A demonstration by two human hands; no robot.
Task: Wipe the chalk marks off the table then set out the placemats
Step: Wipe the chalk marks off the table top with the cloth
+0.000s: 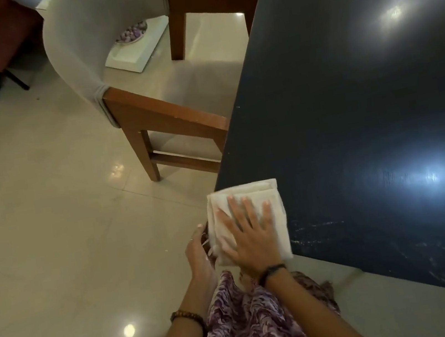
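Right hand (248, 240) flat on cloth (272, 213), table (348, 90) corner

The table (363, 87) fills the right side ahead of me, its near corner just in front of my body. A folded cloth (268, 204) lies on that corner, overhanging the left edge. My right hand (248, 240) rests flat on top of the cloth; my left hand (198, 255) sits just left of it, off the table's edge, touching the overhang. A chair (128, 95) stands left of the table, farther away. A tray (135, 48) lies on the floor (33, 213) behind the chair.
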